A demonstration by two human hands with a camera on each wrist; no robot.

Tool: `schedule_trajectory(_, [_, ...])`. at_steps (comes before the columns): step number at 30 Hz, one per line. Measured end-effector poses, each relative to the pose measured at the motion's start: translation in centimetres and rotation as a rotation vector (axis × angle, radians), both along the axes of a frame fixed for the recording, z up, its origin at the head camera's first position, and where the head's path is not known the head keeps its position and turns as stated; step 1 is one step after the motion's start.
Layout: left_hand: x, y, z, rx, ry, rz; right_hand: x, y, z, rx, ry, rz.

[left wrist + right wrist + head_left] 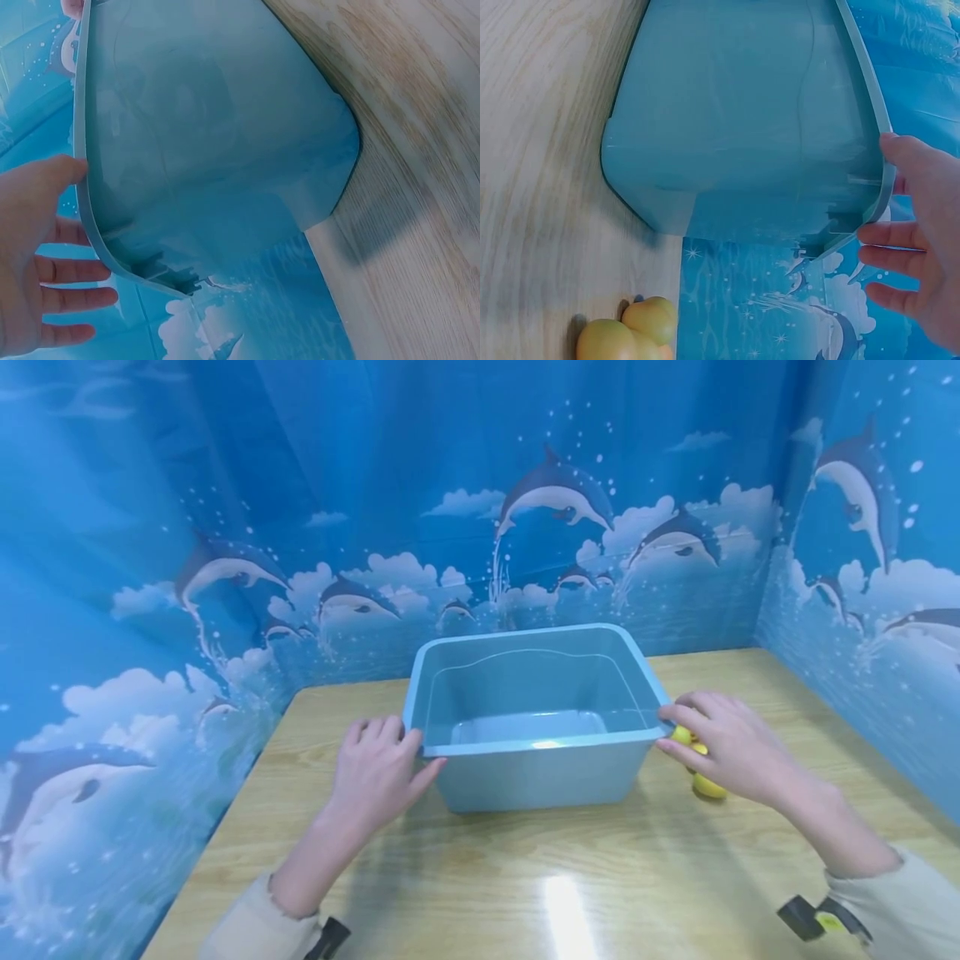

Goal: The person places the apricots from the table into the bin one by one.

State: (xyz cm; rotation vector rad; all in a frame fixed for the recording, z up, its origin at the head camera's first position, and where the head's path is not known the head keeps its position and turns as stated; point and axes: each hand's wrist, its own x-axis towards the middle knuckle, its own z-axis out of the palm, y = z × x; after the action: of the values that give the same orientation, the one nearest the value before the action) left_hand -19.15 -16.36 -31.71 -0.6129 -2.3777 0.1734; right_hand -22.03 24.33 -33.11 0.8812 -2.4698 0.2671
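Note:
A light blue plastic tub [540,777] stands upright on the wooden table, its inside bare of contents. My left hand [377,768] holds the tub's near left corner. Its thumb lies on the front rim, and in the left wrist view the other fingers [79,298] spread along the side. At the near right corner my right hand [731,747] grips the rim between thumb and fingers. Several yellow, rounded fruit-like pieces [708,787] lie on the table beside the tub, partly hidden behind my right hand; they also show in the right wrist view.
The wooden table [480,877] reaches back to a blue dolphin-print curtain [450,460], which hangs behind it and along both sides. A bright reflection lies on the tabletop in front of the tub. Each sleeve carries a black strap device near the wrist.

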Motion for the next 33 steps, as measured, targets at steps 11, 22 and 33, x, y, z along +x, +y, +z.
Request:
schedule_trajectory(11, [-0.3, -0.9, 0.1, -0.028, -0.105, -0.044, 0.4, 0.5, 0.6, 0.022, -0.068, 0.033])
schedule_trajectory(22, [0.0, -0.4, 0.5, -0.051, -0.407, 0.037, 0.6, 1.1, 1.3, 0.022, -0.186, 0.041])
schedule_trajectory(33, [0.9, -0.2, 1.4, -0.013, -0.710, 0.024, -0.1, 3.1, 1.3, -0.003, -0.442, -0.044])
